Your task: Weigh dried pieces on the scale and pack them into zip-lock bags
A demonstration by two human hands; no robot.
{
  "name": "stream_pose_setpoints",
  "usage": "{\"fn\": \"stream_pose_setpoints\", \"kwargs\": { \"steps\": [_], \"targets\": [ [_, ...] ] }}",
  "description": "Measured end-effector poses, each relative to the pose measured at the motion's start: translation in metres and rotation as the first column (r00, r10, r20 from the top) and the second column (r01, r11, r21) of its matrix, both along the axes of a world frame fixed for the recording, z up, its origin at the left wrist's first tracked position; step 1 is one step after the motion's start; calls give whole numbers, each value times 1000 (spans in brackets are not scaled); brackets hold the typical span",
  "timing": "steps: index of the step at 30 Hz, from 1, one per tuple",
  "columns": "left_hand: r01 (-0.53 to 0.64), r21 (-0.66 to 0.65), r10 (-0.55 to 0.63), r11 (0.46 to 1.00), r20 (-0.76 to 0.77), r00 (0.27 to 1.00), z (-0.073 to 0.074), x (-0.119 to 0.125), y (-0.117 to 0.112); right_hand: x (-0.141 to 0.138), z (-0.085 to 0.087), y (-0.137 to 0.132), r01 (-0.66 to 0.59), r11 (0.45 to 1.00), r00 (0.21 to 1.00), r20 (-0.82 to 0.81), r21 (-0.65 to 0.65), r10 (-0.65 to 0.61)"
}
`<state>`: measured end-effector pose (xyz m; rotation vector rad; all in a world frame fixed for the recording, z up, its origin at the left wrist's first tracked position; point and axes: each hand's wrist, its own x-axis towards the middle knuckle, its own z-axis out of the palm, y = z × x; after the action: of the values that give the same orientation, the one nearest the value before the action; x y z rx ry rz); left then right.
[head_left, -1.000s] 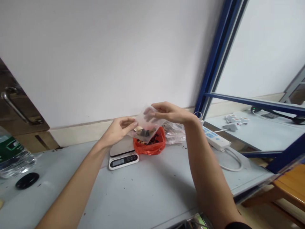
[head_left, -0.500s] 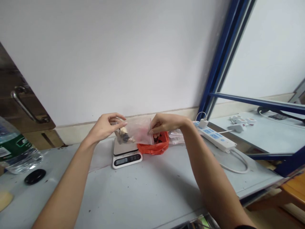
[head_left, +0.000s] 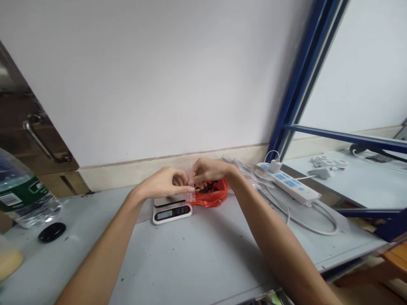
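Now the left hand (head_left: 163, 184) is brought in close beside the right hand (head_left: 212, 168), reducing the gap seen 0.5 s ago; both act at 1 edge of the clear zip-lock bag (head_left: 190, 196). Each grip appears pinched on the film at the fingertips. This change suggests that handling centers on the closure edge rather than the contents, which the left hand mostly hides. The bag is above the right side of the digital kitchen scale (head_left: 172, 213), next to the red plastic bag (head_left: 212, 200) on the counter (head_left: 181, 262).
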<state>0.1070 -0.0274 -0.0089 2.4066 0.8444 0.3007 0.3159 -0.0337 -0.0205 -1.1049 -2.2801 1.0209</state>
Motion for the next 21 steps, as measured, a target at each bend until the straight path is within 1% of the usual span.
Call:
{"fn": "stream_pose_setpoints", "kwargs": {
  "steps": [2, 6, 12, 17, 21],
  "targets": [
    [-2, -14, 2, 1000, 7, 1000, -3, 0, 2, -3, -3, 2, -18, 1000, 1000, -11, 23, 18],
    [14, -51, -12, 999, 38, 999, -6, -3, 8, -8, -9, 7, -77, 997, 995, -59, 22, 78],
    [31, -135, -25, 990, 51, 998, 0, -7, 7, -11, -15, 10, -88, 996, 988, -124, 15, 90],
    [-3, -115, 10, 993, 55, 998, 1, -8, 4, -15, -16, 8, -64, 997, 986, -155, 37, 69],
    [12, -105, -5, 994, 65, 998, 1, -9, 4, -17, -18, 8, -56, 998, 978, -202, 28, 60]
  ]
}}
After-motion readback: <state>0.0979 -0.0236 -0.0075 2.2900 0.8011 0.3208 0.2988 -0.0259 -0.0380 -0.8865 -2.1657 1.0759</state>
